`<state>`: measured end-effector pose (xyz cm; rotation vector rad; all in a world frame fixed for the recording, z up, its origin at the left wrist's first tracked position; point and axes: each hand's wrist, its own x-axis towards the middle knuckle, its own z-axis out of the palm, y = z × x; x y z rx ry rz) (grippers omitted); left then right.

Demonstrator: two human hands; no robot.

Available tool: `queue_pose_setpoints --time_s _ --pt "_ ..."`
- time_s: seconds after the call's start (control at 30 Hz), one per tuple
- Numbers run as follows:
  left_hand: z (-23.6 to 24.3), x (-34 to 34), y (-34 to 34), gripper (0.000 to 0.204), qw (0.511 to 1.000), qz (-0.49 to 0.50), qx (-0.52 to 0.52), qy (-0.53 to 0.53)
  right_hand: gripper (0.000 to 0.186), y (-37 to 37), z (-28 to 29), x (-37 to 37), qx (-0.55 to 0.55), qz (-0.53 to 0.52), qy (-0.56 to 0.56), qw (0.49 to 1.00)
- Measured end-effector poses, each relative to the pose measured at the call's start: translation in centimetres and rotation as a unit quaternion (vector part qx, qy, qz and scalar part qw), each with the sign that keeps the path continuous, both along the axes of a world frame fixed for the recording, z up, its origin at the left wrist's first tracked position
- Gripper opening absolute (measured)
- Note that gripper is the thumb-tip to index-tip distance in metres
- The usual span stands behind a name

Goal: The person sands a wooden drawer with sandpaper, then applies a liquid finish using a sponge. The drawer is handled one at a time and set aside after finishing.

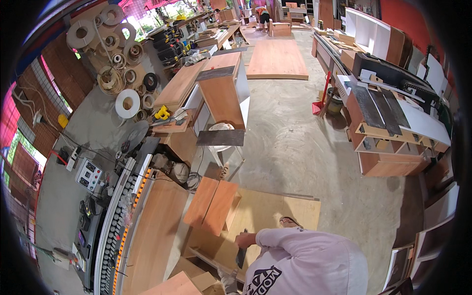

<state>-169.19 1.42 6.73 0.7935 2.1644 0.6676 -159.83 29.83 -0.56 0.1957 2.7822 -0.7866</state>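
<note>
My right hand (244,239), at the end of a white-sleeved arm, is closed around a dark tool (241,256). Its kind is hard to make out. My left hand (228,280) shows as a pale grey, glove-like shape at the lower edge, with its fingers unclear. Both are over a low wooden frame (206,255) with pale inner faces. Beyond the tool a light plywood sheet (275,204) lies on the floor. Two reddish-brown panels (211,204) stand side by side just left of it. My shirt hides much of the near right.
A long machine with rollers and an orange strip (129,221) runs along the left. A stool (222,142) and a tall cabinet (221,96) stand ahead. On the right are a cluttered workbench (378,110) and a red dustpan (319,105). Another person (263,18) bends far off.
</note>
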Motion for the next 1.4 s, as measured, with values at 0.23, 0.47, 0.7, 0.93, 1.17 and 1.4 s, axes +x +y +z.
queue_pose_setpoints --time_s 0.23,0.47,0.7,0.93,1.17,1.4 --pt "-2.1 2.8 10.2 0.068 0.981 -0.103 0.037 -0.159 0.026 7.8 0.6 5.6 -0.083 0.017 0.01 0.996" --pt "-2.3 9.6 22.5 0.063 0.989 -0.143 -0.039 -0.02 0.032 17.6 1.4 13.0 -0.169 -0.089 0.001 0.982" --pt "-5.2 11.1 27.0 0.028 0.992 0.082 -0.041 -0.089 0.029 26.1 -4.9 19.9 -0.145 -0.183 -0.009 0.972" --pt "-6.4 9.8 17.9 0.053 0.968 0.248 0.012 0.029 0.023 33.7 -19.4 36.8 -0.041 -0.25 -0.153 0.955" --pt "-11.1 20.3 1.8 0.057 0.737 0.65 0.074 -0.172 0.023 38.3 -19.3 52.4 0.065 0.015 -0.185 0.98" --pt "-10.9 32.5 -0.1 0.035 0.43 0.849 0.132 -0.276 0.016 39.5 -14.9 44.5 0.18 0.205 -0.105 0.956"
